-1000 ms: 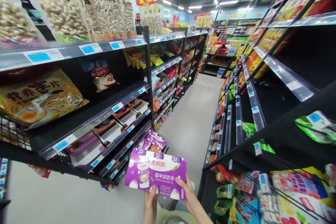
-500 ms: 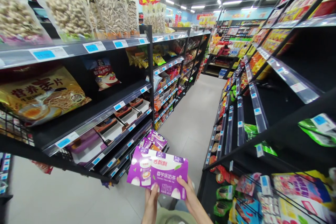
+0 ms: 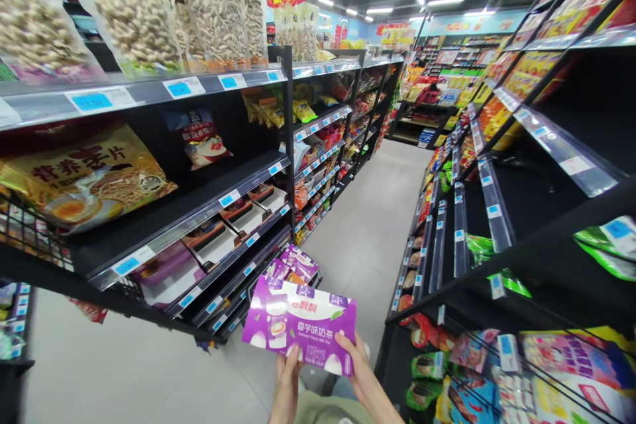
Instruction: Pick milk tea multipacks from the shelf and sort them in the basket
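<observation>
A purple and white milk tea box [image 3: 318,328] is held low in front of me, its printed front facing up toward me. My left hand [image 3: 287,371] grips its lower edge, thumb on the front. At the lower right corner my right hand [image 3: 354,356] is closed on the box, thumb also on the front. The fingers behind the box are hidden. Just beyond it, more purple packages [image 3: 298,262] lie low by the left shelf, partly covered by the box.
On the left, a black shelf [image 3: 213,175] carries a bag of oatmeal [image 3: 94,175], a smaller snack bag [image 3: 205,139] and open cartons [image 3: 213,245]. Nut bags [image 3: 134,20] stand on top. Another shelf [image 3: 497,212] lines the right side. A grey floor aisle [image 3: 372,199] runs between them.
The camera view has turned slightly left, so the shelves sit a little farther right in the picture. Both hands keep hold of the milk tea box, almost unmoved.
</observation>
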{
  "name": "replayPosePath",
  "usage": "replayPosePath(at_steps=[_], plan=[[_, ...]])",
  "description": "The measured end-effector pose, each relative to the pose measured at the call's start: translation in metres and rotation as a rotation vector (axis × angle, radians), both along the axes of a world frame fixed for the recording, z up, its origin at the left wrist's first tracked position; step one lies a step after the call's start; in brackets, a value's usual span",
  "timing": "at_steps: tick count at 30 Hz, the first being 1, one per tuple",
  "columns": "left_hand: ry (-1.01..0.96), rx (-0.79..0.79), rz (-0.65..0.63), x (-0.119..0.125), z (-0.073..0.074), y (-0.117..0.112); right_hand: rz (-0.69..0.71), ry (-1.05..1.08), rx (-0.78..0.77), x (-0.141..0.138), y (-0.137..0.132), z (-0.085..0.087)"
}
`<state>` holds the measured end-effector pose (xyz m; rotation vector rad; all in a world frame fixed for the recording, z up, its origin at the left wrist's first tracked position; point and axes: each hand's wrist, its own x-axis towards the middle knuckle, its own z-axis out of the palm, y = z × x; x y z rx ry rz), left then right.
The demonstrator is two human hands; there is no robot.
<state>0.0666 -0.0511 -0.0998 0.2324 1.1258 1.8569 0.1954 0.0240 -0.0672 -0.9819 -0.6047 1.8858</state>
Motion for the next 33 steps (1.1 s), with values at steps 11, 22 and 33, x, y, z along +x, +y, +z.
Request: replayPosePath(at_steps=[11,22,33], plan=[[-0.026,-0.05,0.032,0.0,-0.006,0.003,0.009,-0.013,-0.005,0.002,0.001,-0.002],[-0.033,-0.03,0.03,0.001,-0.002,0.002,0.006,-0.017,0.005,0.001,0.0,0.0],[-0.033,-0.043,0.053,0.003,0.005,0.002,0.008,-0.015,0.005,0.0,-0.001,0.0]])
